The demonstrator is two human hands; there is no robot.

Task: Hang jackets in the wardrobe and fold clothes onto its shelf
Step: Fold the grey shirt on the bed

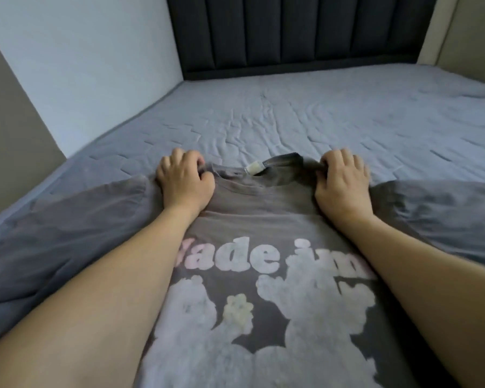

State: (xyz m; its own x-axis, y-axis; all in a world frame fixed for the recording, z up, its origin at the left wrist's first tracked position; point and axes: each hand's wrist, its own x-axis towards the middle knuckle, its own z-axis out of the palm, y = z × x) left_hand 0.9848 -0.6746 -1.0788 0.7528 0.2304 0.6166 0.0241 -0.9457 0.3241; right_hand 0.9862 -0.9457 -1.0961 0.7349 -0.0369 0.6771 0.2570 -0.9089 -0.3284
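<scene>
2 shoulders of a grey T-shirt (252,217), spread on a bed (319,121), are gripped by the left hand (184,182) and right hand (342,182).

Your head camera is looking forward and down from close above the bed (291,121); it is facing the dark headboard (291,32) at the far end.

Both arms outstretched; left hand (184,182), right hand (342,182) curled, gripping.

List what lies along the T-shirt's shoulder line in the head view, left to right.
Left sleeve → left hand → neck label → right hand → right sleeve.
</scene>
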